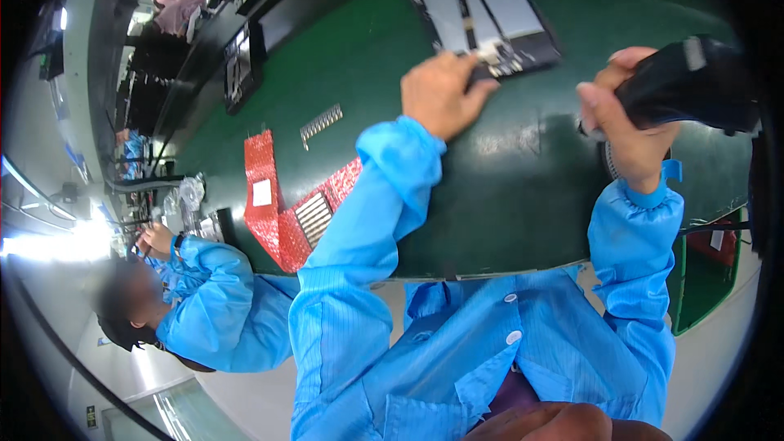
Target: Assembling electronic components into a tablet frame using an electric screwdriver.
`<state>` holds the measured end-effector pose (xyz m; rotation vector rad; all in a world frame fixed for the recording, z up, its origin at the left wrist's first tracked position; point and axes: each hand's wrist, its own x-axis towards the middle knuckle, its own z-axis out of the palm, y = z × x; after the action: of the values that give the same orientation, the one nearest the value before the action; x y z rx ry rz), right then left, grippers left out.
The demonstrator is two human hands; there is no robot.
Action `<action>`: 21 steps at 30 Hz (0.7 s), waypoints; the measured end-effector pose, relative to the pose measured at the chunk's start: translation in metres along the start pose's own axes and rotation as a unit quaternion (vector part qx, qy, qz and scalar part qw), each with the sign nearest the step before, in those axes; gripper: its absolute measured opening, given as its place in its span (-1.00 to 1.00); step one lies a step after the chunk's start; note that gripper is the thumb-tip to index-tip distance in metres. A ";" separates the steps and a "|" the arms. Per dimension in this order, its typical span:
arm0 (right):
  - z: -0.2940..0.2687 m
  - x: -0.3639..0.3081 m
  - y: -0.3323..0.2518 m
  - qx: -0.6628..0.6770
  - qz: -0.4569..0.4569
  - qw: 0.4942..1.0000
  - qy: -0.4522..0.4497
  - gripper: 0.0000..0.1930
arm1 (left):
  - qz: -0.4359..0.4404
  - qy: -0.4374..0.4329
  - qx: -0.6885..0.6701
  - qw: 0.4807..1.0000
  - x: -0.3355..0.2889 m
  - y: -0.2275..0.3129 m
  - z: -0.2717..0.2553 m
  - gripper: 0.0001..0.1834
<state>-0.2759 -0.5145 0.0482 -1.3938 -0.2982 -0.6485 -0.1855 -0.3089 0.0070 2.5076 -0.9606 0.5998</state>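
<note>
An opened tablet (482,8) lies on the green table at the far middle, its two grey battery packs and inner boards exposed. My left hand (441,96) is closed at its near left corner, thumb and fingers gripping the edge. To the right, my right hand (633,118) is wrapped round a bulky black handheld tool (690,86), raised above the table. The tool's exact kind does not show. A blue wrist strap (670,173) circles my right wrist.
Red bubble wrap (261,163) with metal strips (313,219) on it lies left of my left forearm. A small comb-like strip (321,124) and another opened device (242,65) lie beyond. A co-worker in blue (216,302) sits at left. A green bin (706,286) stands at right.
</note>
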 end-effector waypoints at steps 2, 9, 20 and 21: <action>0.003 -0.003 -0.002 0.005 0.058 0.998 0.005 -0.64 | -0.015 0.008 0.050 0.999 0.032 -0.032 0.007 -0.59; 0.013 -0.012 0.016 0.064 0.123 0.990 -0.007 -0.78 | -0.126 -0.081 0.162 0.975 0.096 -0.086 0.020 -0.60; 0.016 -0.012 0.027 -0.008 0.129 0.992 -0.010 -0.81 | -0.114 -0.108 -0.066 0.985 0.055 -0.039 -0.012 -0.70; 0.012 -0.013 0.035 -0.011 0.133 0.991 -0.007 -0.81 | -0.109 -0.110 -0.148 0.977 0.044 -0.023 -0.011 -0.71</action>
<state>-0.2632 -0.4979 0.0150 -1.4303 -0.1132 -0.4222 -0.1428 -0.3108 0.0342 2.3954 -0.7671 0.1040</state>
